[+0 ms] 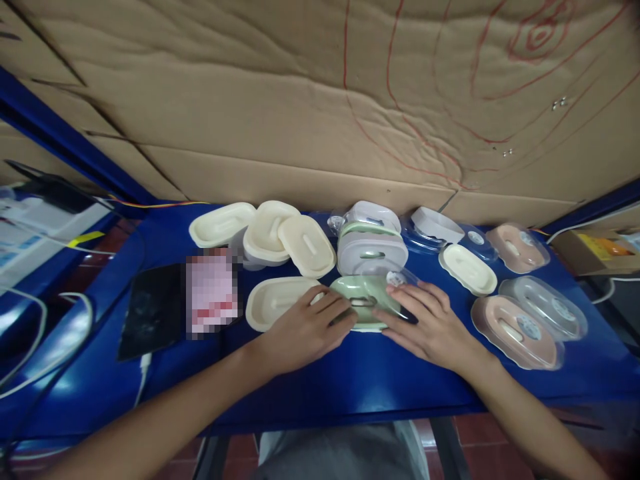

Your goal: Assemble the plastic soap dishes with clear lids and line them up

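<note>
Between my hands, near the table's middle, is a pale green oval container (pixel 345 288) with a slot-shaped recess in its top. My left hand (pixel 313 328) has its fingers bent over the container's left side, fingertips against it. From the right, my right hand (pixel 423 320) grips the edge of a clear plastic cover (pixel 403 275) bearing a round sticker. That cover tilts over the container's right end; a dark patch shows beneath the fingers. Partly behind my left hand lies a cream oval tray (pixel 270 310). Where the cover meets the container is hidden.
Cream oval pieces (pixel 307 247) lie at the back left. Stacked grey-and-green containers (pixel 373 253) stand behind my hands. Pink containers with clear covers (pixel 515 333) sit at right, with a cream lid (pixel 467 269) nearby. A black tablet (pixel 150 310) with a cable lies left.
</note>
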The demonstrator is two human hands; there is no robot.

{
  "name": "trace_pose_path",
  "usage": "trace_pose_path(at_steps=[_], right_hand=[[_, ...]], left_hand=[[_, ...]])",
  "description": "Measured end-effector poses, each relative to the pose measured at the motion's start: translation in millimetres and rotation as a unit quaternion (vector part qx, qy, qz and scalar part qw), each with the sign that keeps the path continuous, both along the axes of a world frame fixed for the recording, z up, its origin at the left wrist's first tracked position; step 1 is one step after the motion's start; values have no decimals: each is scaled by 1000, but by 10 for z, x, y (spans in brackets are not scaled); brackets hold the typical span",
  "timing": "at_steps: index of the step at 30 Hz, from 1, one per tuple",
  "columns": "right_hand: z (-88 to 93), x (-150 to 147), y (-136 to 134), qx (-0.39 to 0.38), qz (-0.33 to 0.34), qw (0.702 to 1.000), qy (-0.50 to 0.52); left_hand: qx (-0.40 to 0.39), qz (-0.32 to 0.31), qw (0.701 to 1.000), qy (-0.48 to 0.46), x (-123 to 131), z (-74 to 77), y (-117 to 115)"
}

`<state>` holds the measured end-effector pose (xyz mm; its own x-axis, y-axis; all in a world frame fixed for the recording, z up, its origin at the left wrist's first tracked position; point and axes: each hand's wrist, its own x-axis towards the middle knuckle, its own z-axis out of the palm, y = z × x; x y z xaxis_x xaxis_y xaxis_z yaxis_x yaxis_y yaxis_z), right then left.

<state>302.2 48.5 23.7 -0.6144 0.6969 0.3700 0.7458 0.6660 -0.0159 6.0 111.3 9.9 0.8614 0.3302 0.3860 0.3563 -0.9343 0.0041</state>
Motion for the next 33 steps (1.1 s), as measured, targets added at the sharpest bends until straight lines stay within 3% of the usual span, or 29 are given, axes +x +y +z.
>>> trace_pose_path(at_steps=[6, 13, 16, 22, 26, 33], right_hand=[[7, -29, -9, 37, 43, 997, -45], [-30, -38, 51, -35, 73, 997, 8], [7, 54, 85, -88, 36, 994, 48], [116, 295, 62, -180, -105, 975, 71], [123, 234, 41, -200, -53, 974, 91], [-51, -89, 25, -145, 44, 986, 62]], left_hand=[[-6, -7, 1000, 26, -1, 14, -11], [-11, -28, 999, 12, -11, 12, -9], [-50, -27, 998, -36, -21, 25, -2], [-107, -10, 989, -101, -53, -19, 13], [-99, -3, 991, -85, -53, -75, -32], [-118, -12, 988, -94, -24, -91, -35]])
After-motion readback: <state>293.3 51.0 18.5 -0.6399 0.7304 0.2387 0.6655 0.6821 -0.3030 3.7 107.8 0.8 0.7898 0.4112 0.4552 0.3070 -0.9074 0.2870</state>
